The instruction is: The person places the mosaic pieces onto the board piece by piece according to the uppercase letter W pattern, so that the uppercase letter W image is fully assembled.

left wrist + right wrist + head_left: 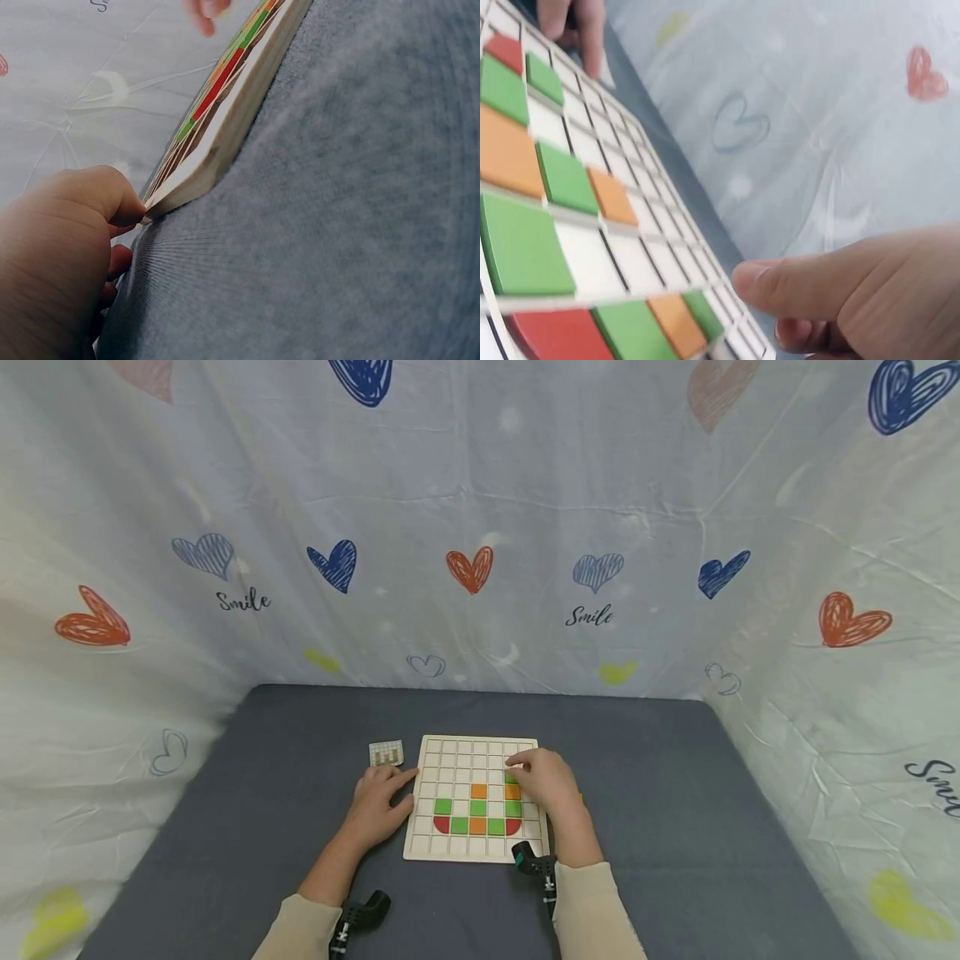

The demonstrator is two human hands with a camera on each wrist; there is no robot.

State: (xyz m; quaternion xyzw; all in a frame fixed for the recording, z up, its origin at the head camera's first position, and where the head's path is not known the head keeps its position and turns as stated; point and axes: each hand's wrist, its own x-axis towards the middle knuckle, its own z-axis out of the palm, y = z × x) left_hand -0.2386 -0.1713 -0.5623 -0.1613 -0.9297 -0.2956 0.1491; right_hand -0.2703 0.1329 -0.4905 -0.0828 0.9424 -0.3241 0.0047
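A square wooden grid board [442, 852] lies on the table, bearing green, orange and red tiles in a stepped pattern. My left hand [375, 806] rests at the board's left edge, fingers spread. In the left wrist view its thumb [116, 196] touches the board's corner. Over the right columns is my right hand [546, 781], beside the topmost green tile [510, 777]. The right wrist view shows its thumb [780, 285] extended past that green tile [703, 313], with other fingers bent below. No tile shows in its grasp; the index fingertip is hidden there.
A small patterned card [386, 752] lies beyond the left hand. Something orange [581, 797] peeks out behind the right wrist. Dark grey cloth [675, 827] covers the table, and a heart-printed curtain [525, 527] hangs behind and at both sides.
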